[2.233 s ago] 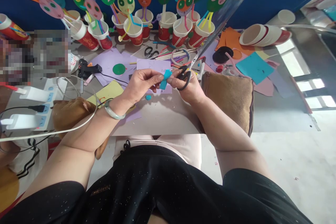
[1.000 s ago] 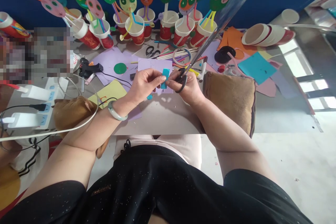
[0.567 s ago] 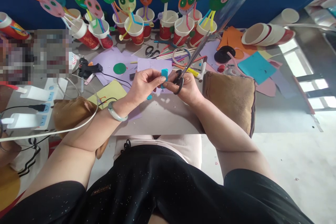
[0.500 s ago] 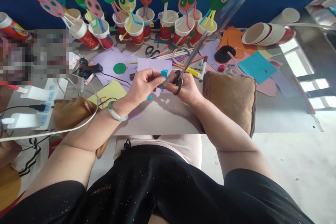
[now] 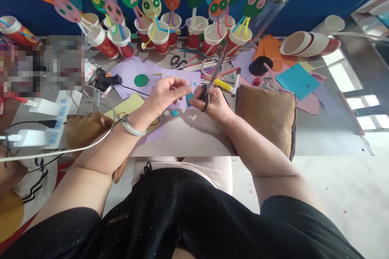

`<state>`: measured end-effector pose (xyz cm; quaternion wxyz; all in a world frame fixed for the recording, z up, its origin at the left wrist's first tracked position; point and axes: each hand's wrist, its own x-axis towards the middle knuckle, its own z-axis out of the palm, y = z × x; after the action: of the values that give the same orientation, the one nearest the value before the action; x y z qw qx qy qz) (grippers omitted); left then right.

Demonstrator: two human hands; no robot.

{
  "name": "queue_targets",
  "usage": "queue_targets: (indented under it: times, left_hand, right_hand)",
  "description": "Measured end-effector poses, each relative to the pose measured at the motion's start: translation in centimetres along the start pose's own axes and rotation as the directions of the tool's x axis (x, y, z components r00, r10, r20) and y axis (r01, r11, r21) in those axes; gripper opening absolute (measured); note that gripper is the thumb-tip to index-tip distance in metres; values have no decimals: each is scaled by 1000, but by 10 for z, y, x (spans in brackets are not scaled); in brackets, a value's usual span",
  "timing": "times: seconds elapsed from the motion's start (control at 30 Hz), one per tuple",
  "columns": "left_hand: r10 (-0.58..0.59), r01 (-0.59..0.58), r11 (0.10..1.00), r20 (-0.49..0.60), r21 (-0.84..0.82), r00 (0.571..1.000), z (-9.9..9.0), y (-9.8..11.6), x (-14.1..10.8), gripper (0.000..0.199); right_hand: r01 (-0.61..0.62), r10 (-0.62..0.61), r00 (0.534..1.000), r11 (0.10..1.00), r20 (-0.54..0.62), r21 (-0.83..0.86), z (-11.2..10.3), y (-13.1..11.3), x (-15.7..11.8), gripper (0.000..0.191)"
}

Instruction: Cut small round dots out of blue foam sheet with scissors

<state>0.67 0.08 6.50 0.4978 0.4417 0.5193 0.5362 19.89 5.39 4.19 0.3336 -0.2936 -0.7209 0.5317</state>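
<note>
My right hand (image 5: 214,103) has a pair of scissors (image 5: 216,71) hooked in its fingers, the blades pointing up and away from me. Between the same hand's fingertips is a small piece of blue paper (image 5: 189,98). My left hand (image 5: 170,94), with a pale bangle on its wrist, is just left of the blue paper. Its thumb and forefinger are pinched together above the paper; what they hold, if anything, is too small to make out. Under both hands lies a lilac sheet (image 5: 173,76) with small blue scraps. A blue disc (image 5: 174,113) rests on the table nearby.
Paper cups with rabbit-eared puppets, one a red cup (image 5: 159,42), line the back. A glue gun (image 5: 106,81) and a power strip (image 5: 56,125) are at left. On the right are a brown cushion (image 5: 266,119), blue paper (image 5: 298,81) and stacked cups (image 5: 304,44).
My left hand has let go of the blue paper and moved slightly away from it. The paper now stays in my right fingertips. The view has shifted a little.
</note>
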Motion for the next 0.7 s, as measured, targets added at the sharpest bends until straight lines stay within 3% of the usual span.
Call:
queue_targets:
  times: [0.1,0.33,0.7]
  left_hand:
    - [-1,-1,1000,86,26,996,4,-3,-4,51]
    - [85,-84,996,32,-13,996,12,-8,-6,48]
    - [92,-92,993,-6,-73,996,16,-14,-9,51]
  right_hand:
    - [-1,1,1000,1000,-11,11,-3,-1,1,44]
    - [-4,5,999,1000,-42,26,2,-1,-2,53]
    - [30,-24,998,995,-66,99,4,-5,-1,50]
